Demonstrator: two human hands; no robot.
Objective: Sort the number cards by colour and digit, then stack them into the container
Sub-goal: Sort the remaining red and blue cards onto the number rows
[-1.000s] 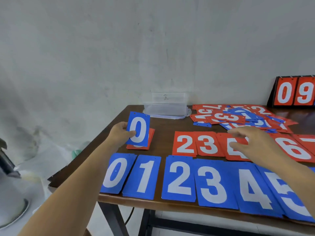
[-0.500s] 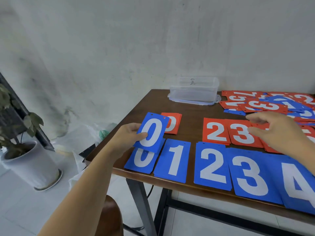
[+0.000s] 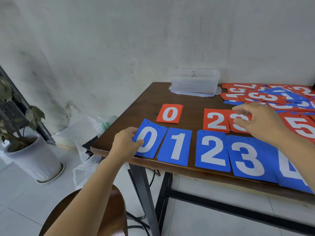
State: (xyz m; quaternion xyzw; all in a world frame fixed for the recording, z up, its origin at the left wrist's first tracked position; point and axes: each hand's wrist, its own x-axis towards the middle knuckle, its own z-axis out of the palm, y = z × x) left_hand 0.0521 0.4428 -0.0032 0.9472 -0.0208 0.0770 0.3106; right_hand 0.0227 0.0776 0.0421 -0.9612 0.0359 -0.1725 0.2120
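Pinching blue 0 card (image 3: 150,142), left hand (image 3: 127,143); right hand (image 3: 260,121) loosely open over red 3 card (image 3: 237,129).

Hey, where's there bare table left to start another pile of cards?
Bare wood lies between the red 0 pile and the red 2 pile, and behind them up to the clear container. The front edge is packed with blue cards, the far right with a loose heap of cards.

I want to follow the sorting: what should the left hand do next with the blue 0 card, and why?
Probably let go of it. The left hand pinches the blue 0 card by its left edge, and the card already sits in the blue row, left of the blue 1.
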